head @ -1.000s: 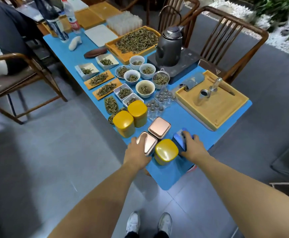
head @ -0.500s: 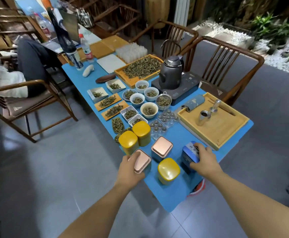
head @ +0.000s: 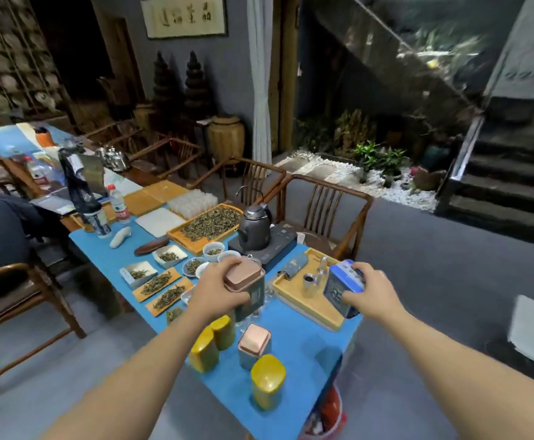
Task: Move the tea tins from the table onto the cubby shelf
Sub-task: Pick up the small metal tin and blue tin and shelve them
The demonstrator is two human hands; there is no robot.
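My left hand [head: 217,292] grips a green tin with a copper lid [head: 246,282], lifted above the blue table [head: 304,354]. My right hand [head: 373,292] holds a blue tin [head: 342,285] in the air over the wooden tray [head: 294,292]. Still standing on the table's near end are another copper-lidded tin [head: 254,346], one yellow tin [head: 267,381] near the front edge, and two yellow tins [head: 211,341] side by side to the left. No cubby shelf is in view.
The table carries tea-leaf dishes [head: 164,287], a leaf tray [head: 210,225], a black kettle [head: 256,227] on a heater, and bottles. Wooden chairs [head: 326,204] stand at the far side and at left [head: 21,300], where a person sits. Stairs [head: 507,185] rise at right.
Both hands have lifted their tins off the table: the left raised the copper-lidded tin, the right the blue one. My view has tilted up to show the room.
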